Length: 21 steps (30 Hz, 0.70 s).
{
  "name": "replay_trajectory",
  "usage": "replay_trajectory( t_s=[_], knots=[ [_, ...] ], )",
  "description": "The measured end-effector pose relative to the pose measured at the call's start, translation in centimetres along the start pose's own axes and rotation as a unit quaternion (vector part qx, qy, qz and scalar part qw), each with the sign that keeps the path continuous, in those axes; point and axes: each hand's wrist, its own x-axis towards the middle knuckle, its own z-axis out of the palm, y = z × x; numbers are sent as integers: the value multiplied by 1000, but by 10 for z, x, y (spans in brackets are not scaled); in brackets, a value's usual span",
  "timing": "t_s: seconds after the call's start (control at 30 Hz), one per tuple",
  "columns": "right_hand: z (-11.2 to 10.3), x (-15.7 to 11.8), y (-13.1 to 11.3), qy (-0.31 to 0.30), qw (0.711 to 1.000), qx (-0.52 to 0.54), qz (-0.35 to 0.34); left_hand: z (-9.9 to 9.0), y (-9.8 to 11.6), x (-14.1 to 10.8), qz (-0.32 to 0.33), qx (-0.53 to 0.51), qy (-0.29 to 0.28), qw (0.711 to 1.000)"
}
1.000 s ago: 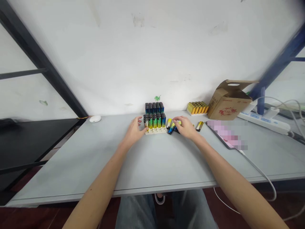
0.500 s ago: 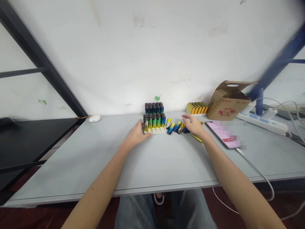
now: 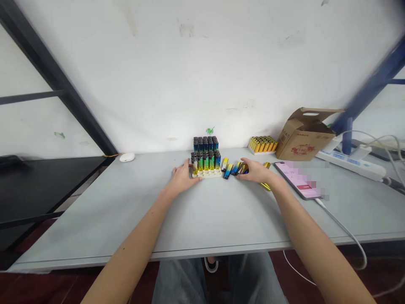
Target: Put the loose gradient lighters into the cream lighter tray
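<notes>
On the grey table (image 3: 202, 215), loose lighters (image 3: 228, 170) lie beside the right hand (image 3: 244, 169).

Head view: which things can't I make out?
- Whether the right hand grips a lighter: head view, its own fingers in the way.
- Inside of the box: head view, hidden by its walls and flaps.
- Part of the phone screen: head view, covered by blocky blur.
- Rest of the legs: head view, cut off by the bottom edge.
</notes>
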Motion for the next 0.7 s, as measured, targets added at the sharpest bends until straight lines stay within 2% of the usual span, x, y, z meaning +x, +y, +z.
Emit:
replay_trajectory(
  t_s=[0.1, 0.17, 0.2, 0.27, 0.33, 0.37, 0.4, 0.43, 0.47, 0.5, 0.6, 0.7],
  knots=[
    [-2, -1, -3, 29, 999, 32, 3, -2, 1, 0, -16, 35, 1, 999],
    [-5, -2, -5, 66, 995, 78, -3, -6, 4, -1, -14, 31, 32, 999],
    [-7, -2, -8, 90, 990, 113, -10, -9, 6, -2, -9, 20, 67, 998],
    [-9, -4, -15, 130, 965, 225, -30, -14, 12, -5, 22, -23, 184, 982],
    [-12, -6, -27, 118, 908, 398, -55, -16, 20, -10, 85, -80, 316, 942],
    [-12, -8, -34, 86, 862, 494, -69, -15, 25, -14, 125, -100, 363, 918],
    [-13, -9, -41, 32, 813, 574, -91, -14, 31, -17, 163, -107, 385, 902],
    [-12, -11, -49, -18, 771, 628, -104, -11, 38, -21, 193, -107, 378, 899],
    [-11, -13, -56, -58, 743, 657, -110, -8, 45, -25, 221, -104, 353, 903],
    [-10, -15, -61, -91, 727, 671, -112, -3, 52, -29, 241, -100, 321, 910],
    [-2, -19, -72, -157, 715, 674, -101, 10, 69, -35, 280, -67, 242, 927],
    [7, -21, -74, -201, 719, 657, -105, 18, 73, -34, 267, -38, 232, 935]
  ],
)
